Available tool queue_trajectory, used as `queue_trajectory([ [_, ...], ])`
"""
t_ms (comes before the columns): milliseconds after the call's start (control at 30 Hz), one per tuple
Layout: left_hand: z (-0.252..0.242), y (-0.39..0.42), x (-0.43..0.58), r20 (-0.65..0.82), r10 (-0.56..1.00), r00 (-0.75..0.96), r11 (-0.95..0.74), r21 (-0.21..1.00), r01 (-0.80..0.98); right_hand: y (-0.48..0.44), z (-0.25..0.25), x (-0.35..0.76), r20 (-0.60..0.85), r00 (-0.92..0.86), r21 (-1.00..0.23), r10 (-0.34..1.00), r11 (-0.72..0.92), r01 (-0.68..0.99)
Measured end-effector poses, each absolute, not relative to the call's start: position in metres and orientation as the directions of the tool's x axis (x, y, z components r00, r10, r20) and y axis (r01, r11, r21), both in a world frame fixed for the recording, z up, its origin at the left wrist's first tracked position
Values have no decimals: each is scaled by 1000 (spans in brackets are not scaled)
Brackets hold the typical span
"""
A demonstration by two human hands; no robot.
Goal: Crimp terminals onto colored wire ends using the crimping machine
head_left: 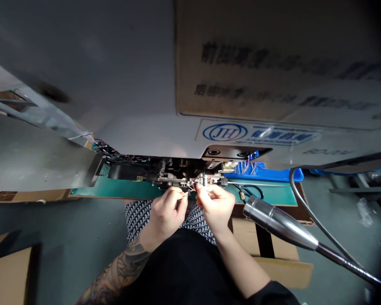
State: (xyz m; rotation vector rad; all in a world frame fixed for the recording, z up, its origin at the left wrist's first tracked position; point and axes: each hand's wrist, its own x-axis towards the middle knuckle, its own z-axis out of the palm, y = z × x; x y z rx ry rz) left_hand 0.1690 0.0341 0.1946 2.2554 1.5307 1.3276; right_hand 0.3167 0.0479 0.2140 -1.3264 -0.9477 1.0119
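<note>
My left hand (163, 218) and my right hand (216, 207) are raised close together in front of a metal clamping fixture (178, 181) under a white machine housing (146, 135). Fingertips of both hands pinch fine coloured wires (191, 187) that run between them, close to the fixture's right end. The small wire ends are partly hidden by my fingers. Which wire each hand holds is too fine to tell.
A green bench mat (263, 195) lies under the fixture, with black-handled scissors (252, 192) and a blue tray of coloured wires (263, 173) at right. A chrome flexible-neck lamp (279, 222) hangs close to my right hand. A cardboard box (241, 55) stands above.
</note>
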Motion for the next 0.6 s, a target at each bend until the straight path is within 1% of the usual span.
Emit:
queue_trajectory([
  [100,194,34,168,601,790,120,-490,502,712,46,218,317,-54,292,-998,955,-46,-36],
  [233,190,35,161,647,744,167,-528,414,742,46,222,320,-31,257,-997,966,-47,56],
  [300,189,35,158,666,716,212,-560,366,743,46,224,322,-39,214,-995,976,-58,85],
  [367,191,35,157,669,700,250,-594,350,724,47,225,325,-68,149,-993,986,-82,83],
  [433,195,35,156,649,721,243,-603,415,681,47,226,327,-111,80,-992,991,-115,47],
  [500,201,34,156,586,786,197,-566,555,609,46,226,331,-120,37,-993,992,-120,-5],
  [567,208,34,156,483,861,160,-487,694,530,45,224,336,-63,13,-998,998,-63,-2],
  [600,211,34,155,432,889,152,-446,742,500,44,224,339,-15,-3,-1000,1000,-15,27],
])
